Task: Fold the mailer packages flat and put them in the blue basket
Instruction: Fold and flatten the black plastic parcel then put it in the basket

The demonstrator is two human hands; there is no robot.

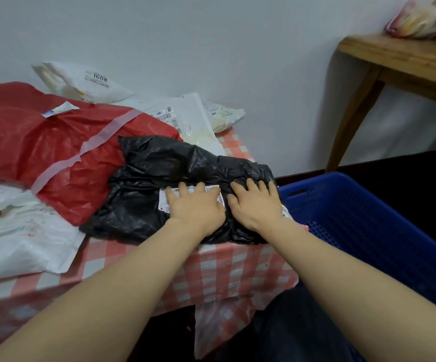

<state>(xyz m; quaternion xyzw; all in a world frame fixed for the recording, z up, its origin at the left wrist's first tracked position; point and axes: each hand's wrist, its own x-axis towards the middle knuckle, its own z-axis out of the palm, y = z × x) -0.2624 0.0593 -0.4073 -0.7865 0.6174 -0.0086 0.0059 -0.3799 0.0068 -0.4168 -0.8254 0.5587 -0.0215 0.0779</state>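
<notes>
Fingers (185, 189) of the left hand (196, 207) lie nearly straight and slightly spread, pressing down on the white shipping label (211, 190) of the black mailer (159, 178). Those of the right hand (254, 205) are spread the same way, flat on the crumpled plastic just beside the left hand; neither hand curls round anything.

Under both palms, the black mailer sits at the corner of the table with the red-checked cloth (211, 267), its near edge overhanging slightly. It looks bunched and roughly doubled over rather than neatly flat, so the fold seems to be only under way.

Just beyond the black mailer's right end stands the blue basket (368, 220); the part of its inside that shows holds no mailers, so I judge that none, or very few, have gone in yet.

Left of the black mailer, partly under it, lies a large red mailer (42, 142) with a pale tape strip. Behind and to the left of that, several white mailers (23, 244) are scattered, unfolded. Most of the work appears to remain.
</notes>
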